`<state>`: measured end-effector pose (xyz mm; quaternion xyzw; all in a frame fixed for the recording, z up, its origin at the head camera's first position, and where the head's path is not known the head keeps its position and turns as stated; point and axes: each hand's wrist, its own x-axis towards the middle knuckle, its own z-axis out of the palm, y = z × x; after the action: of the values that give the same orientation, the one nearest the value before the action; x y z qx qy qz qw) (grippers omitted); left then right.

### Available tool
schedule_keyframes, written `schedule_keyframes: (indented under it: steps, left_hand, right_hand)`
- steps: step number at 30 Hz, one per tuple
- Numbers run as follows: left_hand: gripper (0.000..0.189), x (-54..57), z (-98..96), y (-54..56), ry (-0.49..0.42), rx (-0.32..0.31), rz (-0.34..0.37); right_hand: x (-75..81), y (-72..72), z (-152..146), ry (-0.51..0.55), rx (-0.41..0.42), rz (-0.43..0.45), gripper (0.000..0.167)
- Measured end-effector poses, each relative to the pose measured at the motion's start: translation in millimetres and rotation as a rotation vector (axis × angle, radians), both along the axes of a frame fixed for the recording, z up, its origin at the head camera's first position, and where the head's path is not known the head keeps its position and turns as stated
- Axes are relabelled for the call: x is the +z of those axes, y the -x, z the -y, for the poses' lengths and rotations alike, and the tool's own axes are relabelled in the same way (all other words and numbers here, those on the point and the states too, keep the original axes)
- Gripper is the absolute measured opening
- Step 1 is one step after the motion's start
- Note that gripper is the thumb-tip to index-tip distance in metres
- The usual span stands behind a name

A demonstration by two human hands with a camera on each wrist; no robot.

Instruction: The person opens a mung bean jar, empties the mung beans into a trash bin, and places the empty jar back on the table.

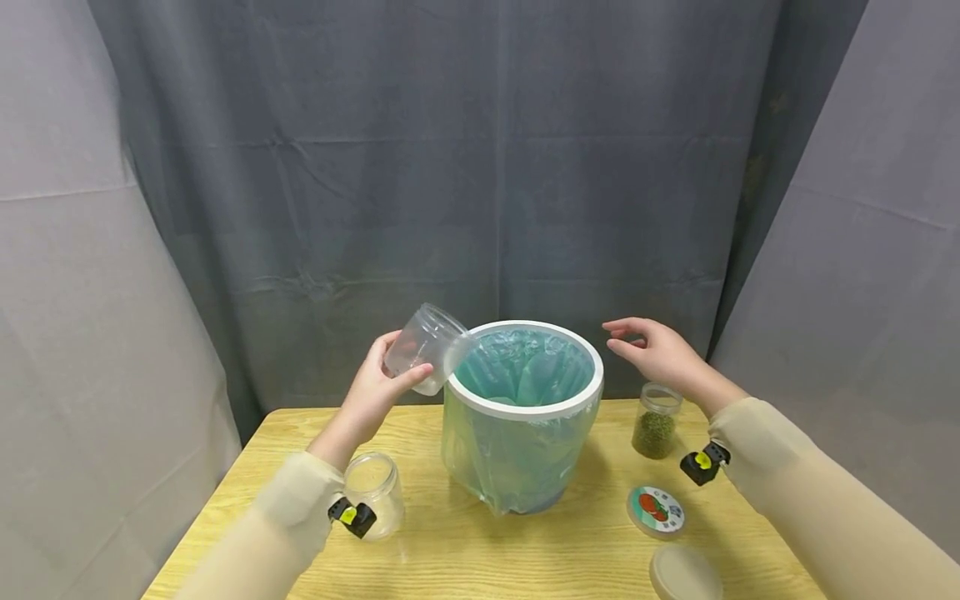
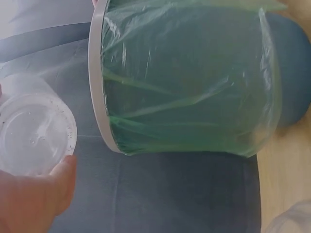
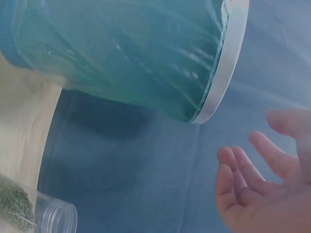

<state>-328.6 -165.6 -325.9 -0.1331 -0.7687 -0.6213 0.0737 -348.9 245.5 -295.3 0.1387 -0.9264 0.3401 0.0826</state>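
Observation:
My left hand [image 1: 369,393] grips a clear plastic jar [image 1: 426,348] and holds it tilted, beside the left rim of the bin. In the left wrist view the round base of the jar [image 2: 34,133] shows, with a few small specks near its edge. The bin [image 1: 517,450] has a white rim and a thin green bag lining it, folded over the outside. Right of the bin my right hand [image 1: 660,354] hovers with nothing in it; its fingers [image 3: 245,170] are relaxed and slightly bent, apart from the rim.
A lidless clear jar [image 1: 386,504] stands at the table's left, partly behind my left wrist. At the right is a clear jar [image 1: 654,433] holding green flakes. Nearby lie a lid with a tomato picture [image 1: 656,511] and a plain pale lid [image 1: 685,573]. Grey curtains [image 1: 450,167] surround the wooden table [image 1: 465,558].

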Motion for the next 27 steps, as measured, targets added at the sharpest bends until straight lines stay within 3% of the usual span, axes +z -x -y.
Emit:
schedule_keyframes:
  steps: [7,16,22,27]
  left_hand:
    - [0.067,-13.0,2.2,-12.6,-0.079,0.017,0.022]
    - [0.061,-27.2,9.5,-30.2,-0.279,0.038,0.026]
    - [0.061,-40.8,22.9,-43.2,-0.252,0.09,0.029]
    - [0.064,-52.1,37.0,-52.3,-0.201,0.172,0.021]
  right_hand:
    - [-5.9,-15.5,-1,0.06,-0.022,-0.051,0.045]
    - [-22.0,-38.2,-10,0.11,-0.034,-0.092,0.044]
    - [-34.3,-56.6,-12,0.104,-0.039,-0.144,0.041]
    - [-48.7,-67.0,-15,0.084,-0.054,-0.204,0.039]
